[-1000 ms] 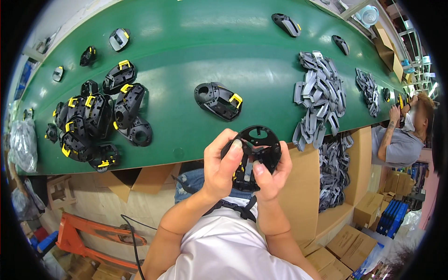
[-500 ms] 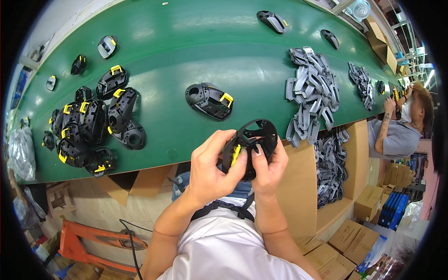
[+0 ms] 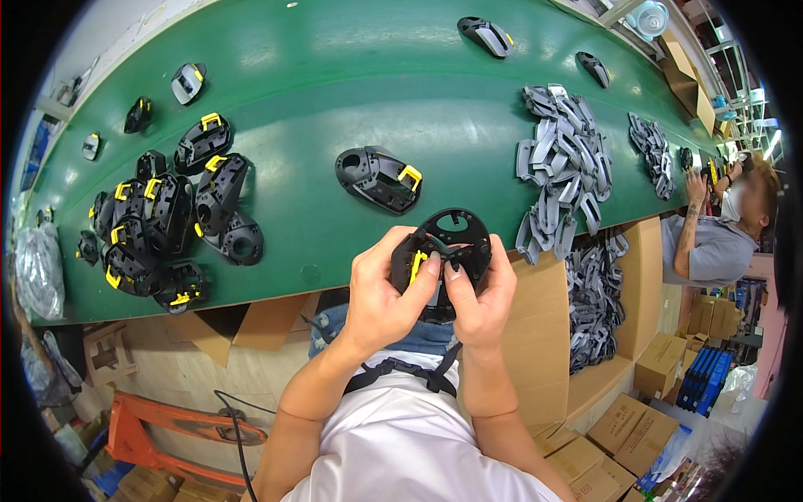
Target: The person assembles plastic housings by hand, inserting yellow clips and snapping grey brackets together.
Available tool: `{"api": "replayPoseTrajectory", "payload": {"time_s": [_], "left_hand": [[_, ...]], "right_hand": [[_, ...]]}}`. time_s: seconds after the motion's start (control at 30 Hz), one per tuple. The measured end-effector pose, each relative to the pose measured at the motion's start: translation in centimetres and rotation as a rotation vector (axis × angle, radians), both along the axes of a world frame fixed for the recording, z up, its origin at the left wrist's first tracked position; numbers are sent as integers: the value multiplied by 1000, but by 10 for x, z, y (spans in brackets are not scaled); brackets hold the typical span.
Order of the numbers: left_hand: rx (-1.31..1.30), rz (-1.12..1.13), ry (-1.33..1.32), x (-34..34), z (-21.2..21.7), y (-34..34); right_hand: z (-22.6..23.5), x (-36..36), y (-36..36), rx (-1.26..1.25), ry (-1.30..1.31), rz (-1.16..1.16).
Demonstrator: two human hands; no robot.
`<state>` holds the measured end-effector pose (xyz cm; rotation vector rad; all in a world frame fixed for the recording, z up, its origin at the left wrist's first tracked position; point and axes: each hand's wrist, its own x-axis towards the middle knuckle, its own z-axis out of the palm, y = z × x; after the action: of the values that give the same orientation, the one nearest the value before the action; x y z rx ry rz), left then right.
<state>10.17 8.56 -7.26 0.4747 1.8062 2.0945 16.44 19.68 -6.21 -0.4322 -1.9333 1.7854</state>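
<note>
A black plastic housing (image 3: 465, 227) with a round opening and a yellow clip is held just beyond the table's front edge. My left hand (image 3: 386, 280) grips its left side, the thumb by the yellow clip. On the other side my right hand (image 3: 483, 293) wraps round it, with the thumb pressed into its middle. Both thumbtips nearly meet. Farther off on the green table (image 3: 318, 209), a similar black housing with a yellow clip (image 3: 381, 180) lies by itself. The underside of the held part is hidden.
Several black housings (image 3: 169, 213) are heaped at the left. Grey plastic pieces (image 3: 562, 159) form a pile at the right, above an open carton (image 3: 535, 335) holding more. A co-worker (image 3: 711, 234) works at the far right. An orange pallet jack (image 3: 138, 435) stands on the floor.
The held housing has tilted and shifted slightly left, so its round opening faces differently. My right thumb has moved closer to the left one.
</note>
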Motion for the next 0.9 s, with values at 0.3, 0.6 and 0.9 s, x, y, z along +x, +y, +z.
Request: {"api": "replayPoseTrajectory", "payload": {"time_s": [0.3, 0.6, 0.9], "left_hand": [[-136, -51, 132, -25, 14, -15], [-303, 477, 1047, -188, 57, 31], [-1087, 341, 1016, -269, -40, 19]], "right_hand": [[-7, -16, 11, -18, -57, 21], [19, -52, 45, 248, 71, 71], [-40, -7, 35, 538, -166, 28]]}}
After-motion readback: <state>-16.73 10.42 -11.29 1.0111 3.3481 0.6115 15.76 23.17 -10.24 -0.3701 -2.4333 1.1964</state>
